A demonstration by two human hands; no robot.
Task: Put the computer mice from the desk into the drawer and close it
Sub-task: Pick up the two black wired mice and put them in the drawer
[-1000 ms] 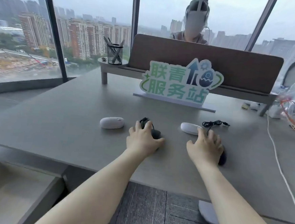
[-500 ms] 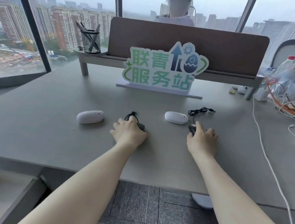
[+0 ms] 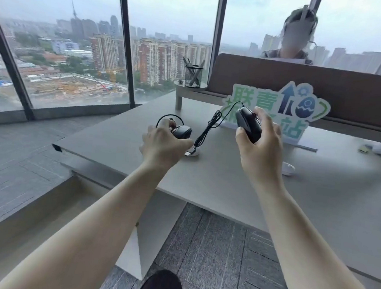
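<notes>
My left hand (image 3: 163,145) is closed around a black wired mouse (image 3: 182,132), lifted above the grey desk (image 3: 227,181), with its cable looped over my fingers. My right hand (image 3: 261,147) grips a second black wired mouse (image 3: 248,123) held higher, and its bundled cable (image 3: 206,132) dangles down with the USB plug near the desk. A white mouse (image 3: 288,169) lies on the desk right of my right wrist. Another white mouse (image 3: 195,152) is mostly hidden behind the cable and my left hand. The open drawer (image 3: 50,204) shows at lower left under the desk.
A green and white sign (image 3: 301,112) stands behind my right hand in front of a brown divider (image 3: 349,88). A mesh pen cup (image 3: 193,76) sits on a small shelf. A person sits beyond the divider. Small items (image 3: 376,148) lie far right.
Both hands closed on the black mice and lifted them off the desk. The view swung left, bringing the desk's left edge and the drawer side into sight.
</notes>
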